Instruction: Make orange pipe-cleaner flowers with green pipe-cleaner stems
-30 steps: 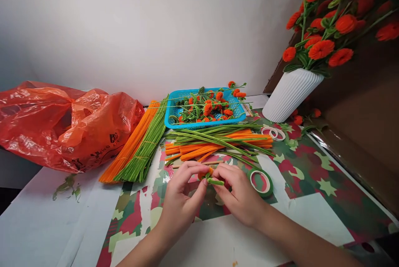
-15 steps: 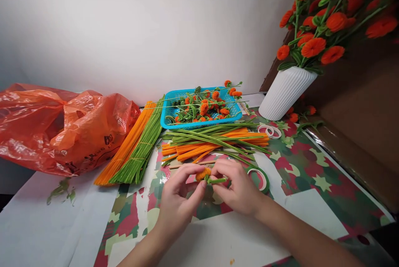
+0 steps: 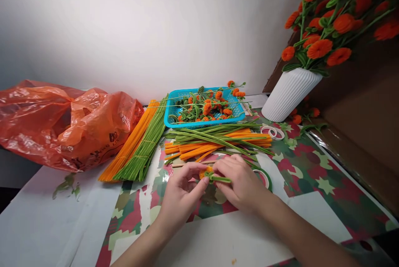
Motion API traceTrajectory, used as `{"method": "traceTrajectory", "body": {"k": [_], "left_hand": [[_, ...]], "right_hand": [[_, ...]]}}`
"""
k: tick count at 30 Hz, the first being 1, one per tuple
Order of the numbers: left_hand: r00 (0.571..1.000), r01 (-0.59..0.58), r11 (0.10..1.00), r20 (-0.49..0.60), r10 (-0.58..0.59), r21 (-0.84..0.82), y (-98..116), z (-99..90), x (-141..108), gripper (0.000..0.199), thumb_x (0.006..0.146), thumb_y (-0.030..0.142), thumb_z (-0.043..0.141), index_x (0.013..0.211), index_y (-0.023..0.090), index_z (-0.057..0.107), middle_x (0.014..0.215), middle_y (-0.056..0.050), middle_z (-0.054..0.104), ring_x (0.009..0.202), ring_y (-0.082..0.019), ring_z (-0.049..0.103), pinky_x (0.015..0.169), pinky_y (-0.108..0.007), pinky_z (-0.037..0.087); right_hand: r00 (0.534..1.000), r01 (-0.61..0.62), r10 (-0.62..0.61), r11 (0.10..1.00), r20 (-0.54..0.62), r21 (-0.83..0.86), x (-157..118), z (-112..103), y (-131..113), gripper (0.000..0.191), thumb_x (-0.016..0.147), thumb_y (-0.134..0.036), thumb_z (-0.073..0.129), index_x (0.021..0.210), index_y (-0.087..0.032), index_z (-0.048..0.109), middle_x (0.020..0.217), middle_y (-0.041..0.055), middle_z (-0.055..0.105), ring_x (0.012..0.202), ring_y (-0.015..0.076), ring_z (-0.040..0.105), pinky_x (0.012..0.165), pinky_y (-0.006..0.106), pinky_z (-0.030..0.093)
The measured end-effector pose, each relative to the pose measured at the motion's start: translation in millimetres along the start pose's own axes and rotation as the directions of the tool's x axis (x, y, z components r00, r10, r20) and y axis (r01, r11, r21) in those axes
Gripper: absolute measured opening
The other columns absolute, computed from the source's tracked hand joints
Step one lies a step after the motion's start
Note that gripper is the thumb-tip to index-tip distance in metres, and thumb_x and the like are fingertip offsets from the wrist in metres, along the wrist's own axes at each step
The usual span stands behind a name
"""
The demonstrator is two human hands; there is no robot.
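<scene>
A small orange flower head [image 3: 205, 172] with a short green stem [image 3: 222, 179] is held between both hands above the patterned mat. My left hand [image 3: 183, 192] pinches the flower head between thumb and fingers from the left. On the right, the bent fingers of my right hand [image 3: 238, 179] close on the flower's green part, the stem pointing toward that palm. Behind the hands lies a loose pile of green and orange fuzzy stems [image 3: 215, 144]. A green tape roll [image 3: 266, 179] is partly hidden by my right hand.
A blue basket [image 3: 202, 124] of orange flowers stands behind the pile. To the left are stem bundles [image 3: 143, 146] and a red plastic bag [image 3: 90, 134]. White tape rings [image 3: 276, 133] and a white vase [image 3: 289, 94] of orange flowers are at right.
The view has shifted slightly, moving the scene a little to the right. My right hand has closed in further over the flower head, and more of its green side faces the camera.
</scene>
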State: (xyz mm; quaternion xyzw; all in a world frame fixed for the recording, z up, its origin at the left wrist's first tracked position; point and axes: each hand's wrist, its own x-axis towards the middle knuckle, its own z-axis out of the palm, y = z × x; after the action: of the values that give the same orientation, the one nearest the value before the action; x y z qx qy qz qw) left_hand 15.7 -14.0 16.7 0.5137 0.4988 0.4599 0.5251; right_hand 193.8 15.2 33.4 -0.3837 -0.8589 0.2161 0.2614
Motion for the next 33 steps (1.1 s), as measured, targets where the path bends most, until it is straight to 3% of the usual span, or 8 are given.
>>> {"method": "traceTrajectory", "body": {"k": [4,8,12,15,19,23,28,33], "left_hand": [[0.999,-0.051,0.993,0.011,0.050,0.105,1,-1.4,1,0.016,0.082,0.029,0.065,0.095,0.019,0.068,0.093,-0.005,0.069,0.070,-0.015,0.064,0.058,-0.023,0.056],[0.983,-0.183,0.965,0.058,0.176,0.185,2,-2.4,-1,0.011,0.082,0.021,0.064,0.092,0.022,0.070,0.089,-0.004,0.072,0.075,-0.017,0.068,0.062,-0.024,0.058],[0.899,-0.433,0.840,0.086,0.430,0.326,2,-4.9,-4,0.016,0.079,0.009,0.064,0.085,0.022,0.070,0.083,-0.002,0.074,0.079,-0.017,0.069,0.071,-0.024,0.058],[0.858,-0.496,0.783,0.078,0.507,0.375,2,-4.2,-7,0.019,0.078,0.007,0.064,0.088,0.023,0.068,0.084,-0.001,0.074,0.078,-0.015,0.070,0.074,-0.024,0.058],[0.917,-0.371,0.862,-0.009,0.399,0.345,6,0.1,-7,0.013,0.082,0.013,0.062,0.091,0.021,0.065,0.085,-0.003,0.072,0.075,-0.015,0.070,0.067,-0.022,0.060],[0.943,-0.299,0.895,-0.039,0.329,0.330,9,0.6,-6,0.003,0.083,0.017,0.061,0.082,0.018,0.063,0.092,-0.008,0.072,0.096,-0.022,0.068,0.071,-0.027,0.061],[0.968,-0.245,0.908,0.038,0.247,0.341,14,-5.2,-2,0.004,0.082,0.020,0.060,0.079,0.018,0.063,0.097,-0.010,0.070,0.101,-0.026,0.066,0.069,-0.029,0.061],[0.968,-0.233,0.915,0.172,0.184,0.329,18,-9.6,3,0.008,0.083,0.019,0.057,0.078,0.019,0.063,0.088,-0.008,0.069,0.084,-0.020,0.067,0.068,-0.028,0.060]], "right_hand": [[0.996,0.085,-0.081,0.988,0.035,-0.127,-2,3,2,0.008,0.087,-0.017,0.044,0.080,-0.019,0.048,0.074,0.0020,0.059,0.071,0.0171,0.049,0.068,0.030,0.028],[0.998,0.070,-0.070,0.998,-0.002,-0.004,-3,3,1,0.014,0.079,-0.016,0.045,0.067,-0.020,0.039,0.061,-0.0021,0.050,0.059,0.0140,0.041,0.062,0.029,0.027],[0.996,0.010,0.008,0.981,-0.093,0.192,-2,4,-5,0.019,0.071,-0.015,0.045,0.061,-0.021,0.030,0.054,-0.0046,0.040,0.052,0.0117,0.035,0.056,0.026,0.027],[0.990,-0.032,0.065,0.967,-0.125,0.254,-3,7,-7,0.020,0.070,-0.014,0.045,0.060,-0.021,0.029,0.054,-0.0047,0.039,0.052,0.0113,0.035,0.053,0.024,0.027],[0.988,0.029,0.000,0.983,-0.154,0.182,-3,11,-5,0.016,0.074,-0.015,0.045,0.062,-0.021,0.035,0.057,-0.0032,0.045,0.055,0.0120,0.040,0.056,0.025,0.029],[0.959,0.159,-0.170,0.985,-0.227,-0.064,-2,14,-3,0.021,0.082,-0.016,0.042,0.061,-0.020,0.039,0.055,-0.0018,0.048,0.054,0.0129,0.038,0.057,0.029,0.026],[0.929,0.274,-0.332,0.915,-0.166,-0.295,-1,16,0,0.026,0.087,-0.014,0.041,0.063,-0.019,0.048,0.057,0.0005,0.050,0.057,0.0144,0.039,0.059,0.031,0.025],[0.934,0.261,-0.309,0.933,-0.181,-0.246,-1,18,0,0.023,0.086,-0.013,0.042,0.065,-0.019,0.049,0.058,0.0005,0.052,0.057,0.0142,0.043,0.060,0.031,0.026]]}}
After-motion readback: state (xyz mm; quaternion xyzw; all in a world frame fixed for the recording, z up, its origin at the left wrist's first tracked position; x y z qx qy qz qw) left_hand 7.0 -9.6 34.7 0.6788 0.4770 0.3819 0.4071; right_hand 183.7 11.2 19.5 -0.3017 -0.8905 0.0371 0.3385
